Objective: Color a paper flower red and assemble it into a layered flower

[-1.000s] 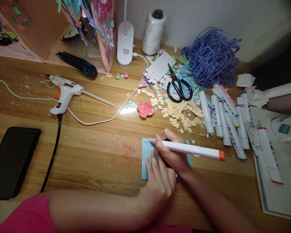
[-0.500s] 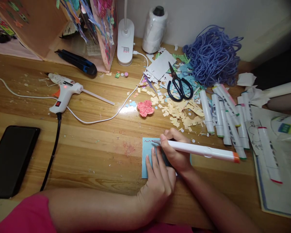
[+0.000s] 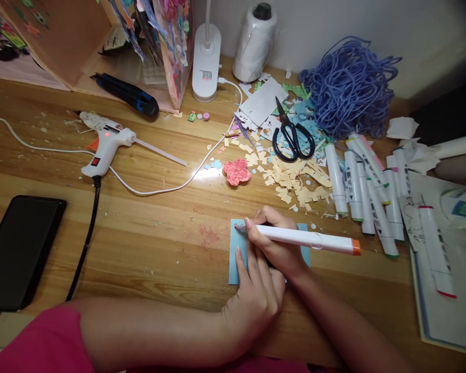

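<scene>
A white marker with an orange end point(image 3: 306, 238) is gripped in my right hand point(image 3: 281, 243), its tip on the upper left part of a light blue sheet of paper point(image 3: 237, 267). Small red marks show by the tip. My left hand point(image 3: 256, 290) lies over the paper with its fingers stretched out, holding nothing and partly tucked under my right hand. Both hands hide the middle of the sheet. A red flower-shaped piece point(image 3: 236, 172) lies just beyond the paper.
Black scissors point(image 3: 293, 140) rest on paper scraps point(image 3: 291, 178). Several markers point(image 3: 336, 181) and a blue cord heap point(image 3: 349, 90) lie right. On the left are a glue gun point(image 3: 104, 145), a utility knife point(image 3: 126, 95) and a phone point(image 3: 23, 251). A thread spool point(image 3: 255, 44) stands behind.
My right hand and the marker have shifted left across the paper, so the tip is now nearer its left edge. The view has moved slightly.
</scene>
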The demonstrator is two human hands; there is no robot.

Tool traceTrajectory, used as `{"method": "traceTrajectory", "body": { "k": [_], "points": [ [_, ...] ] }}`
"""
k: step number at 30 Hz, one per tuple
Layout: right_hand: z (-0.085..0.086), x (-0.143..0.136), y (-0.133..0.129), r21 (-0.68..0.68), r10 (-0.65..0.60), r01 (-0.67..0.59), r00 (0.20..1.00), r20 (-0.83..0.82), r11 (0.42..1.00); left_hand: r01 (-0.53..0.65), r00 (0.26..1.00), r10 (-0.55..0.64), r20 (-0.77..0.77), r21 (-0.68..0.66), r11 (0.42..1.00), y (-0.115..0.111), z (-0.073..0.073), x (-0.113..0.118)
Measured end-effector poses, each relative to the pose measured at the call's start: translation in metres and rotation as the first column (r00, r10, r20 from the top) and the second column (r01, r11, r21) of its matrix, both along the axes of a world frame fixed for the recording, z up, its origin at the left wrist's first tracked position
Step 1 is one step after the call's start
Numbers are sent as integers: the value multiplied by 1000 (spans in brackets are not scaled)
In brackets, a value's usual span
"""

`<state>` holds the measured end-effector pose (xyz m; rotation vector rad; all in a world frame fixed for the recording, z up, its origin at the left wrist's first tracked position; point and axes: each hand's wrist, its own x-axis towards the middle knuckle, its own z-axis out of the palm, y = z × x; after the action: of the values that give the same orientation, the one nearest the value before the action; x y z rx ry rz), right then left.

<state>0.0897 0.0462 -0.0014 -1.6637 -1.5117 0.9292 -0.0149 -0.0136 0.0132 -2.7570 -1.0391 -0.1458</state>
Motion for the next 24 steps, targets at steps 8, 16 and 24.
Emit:
{"method": "traceTrajectory", "body": {
  "k": [8, 16, 24],
  "points": [
    [1, -1, 1, 23, 12, -14, 997, 75, 1000, 1, 1000, -1, -10, -18, 1000, 1, 0, 0],
    [3, -2, 2, 16, 7, -8, 998, 61, 1000, 11, 1000, -11, 5, -6, 1000, -1, -5, 0],
    [6, 0, 3, 9, 68, -68, 995, 71, 998, -3, 1000, 3, 6, -42, 999, 0, -2, 0]
  ]
}}
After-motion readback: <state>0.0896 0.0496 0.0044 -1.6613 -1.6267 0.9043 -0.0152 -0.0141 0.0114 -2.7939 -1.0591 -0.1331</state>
